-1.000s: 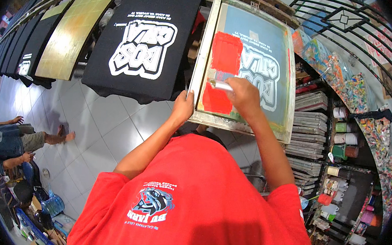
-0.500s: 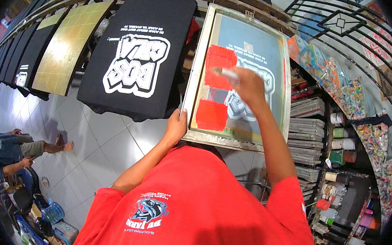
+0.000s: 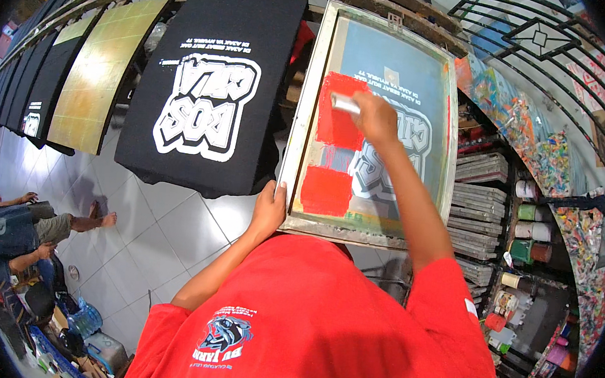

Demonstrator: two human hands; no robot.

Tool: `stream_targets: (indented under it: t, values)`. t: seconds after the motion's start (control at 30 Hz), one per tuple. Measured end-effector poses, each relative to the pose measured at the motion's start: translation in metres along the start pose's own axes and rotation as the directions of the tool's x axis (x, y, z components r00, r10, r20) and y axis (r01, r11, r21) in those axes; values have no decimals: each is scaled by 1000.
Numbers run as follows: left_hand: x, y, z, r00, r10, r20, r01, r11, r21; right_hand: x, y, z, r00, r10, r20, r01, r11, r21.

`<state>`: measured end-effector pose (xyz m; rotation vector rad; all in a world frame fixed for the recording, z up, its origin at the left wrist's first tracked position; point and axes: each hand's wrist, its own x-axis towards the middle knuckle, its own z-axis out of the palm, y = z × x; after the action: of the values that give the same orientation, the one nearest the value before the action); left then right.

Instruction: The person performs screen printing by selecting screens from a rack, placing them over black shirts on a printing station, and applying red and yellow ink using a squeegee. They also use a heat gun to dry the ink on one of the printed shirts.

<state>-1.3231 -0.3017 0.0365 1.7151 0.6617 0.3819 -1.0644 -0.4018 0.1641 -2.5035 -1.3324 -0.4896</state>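
A screen-printing frame [image 3: 441,164] lies in front of me, with pale lettering showing through its blue-grey mesh. Two red patches [image 3: 326,191] cover part of the mesh on its left side. My right hand [image 3: 377,119] is closed round a short white cylindrical tool [image 3: 345,103] over the upper red patch; its exact kind is unclear. At the frame's near left corner, my left hand [image 3: 270,206] grips the edge. To the left a black T-shirt [image 3: 140,126] with white block lettering is stretched over a board.
A bare yellowish board [image 3: 106,67] and more black shirts stand farther left. Stacked frames [image 3: 477,210] and paint pots [image 3: 532,230] fill shelves on the right. A metal grille [image 3: 541,41] rises at the far right. Another person [image 3: 15,234] sits at the lower left.
My right hand has shifted slightly left and up with the white tool, which now lies over the upper red patch. The left hand keeps its hold on the frame.
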Motion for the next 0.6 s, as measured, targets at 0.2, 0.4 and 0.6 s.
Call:
stream_targets:
  t: [0.2, 0.4, 0.6]
  values:
    - [1, 0, 0, 999, 42, -21, -41, 998, 54, -79, -39, 10, 993, -55, -109, 57, 998, 13]
    - [1, 1, -1, 999, 46, -16, -45, 999, 19, 11, -2, 16, 992, 5, -128, -9, 1000, -25]
    - [3, -2, -1, 999, 34, -16, -34, 999, -4, 19, -4, -28, 995, 68, 75, -72, 997, 41]
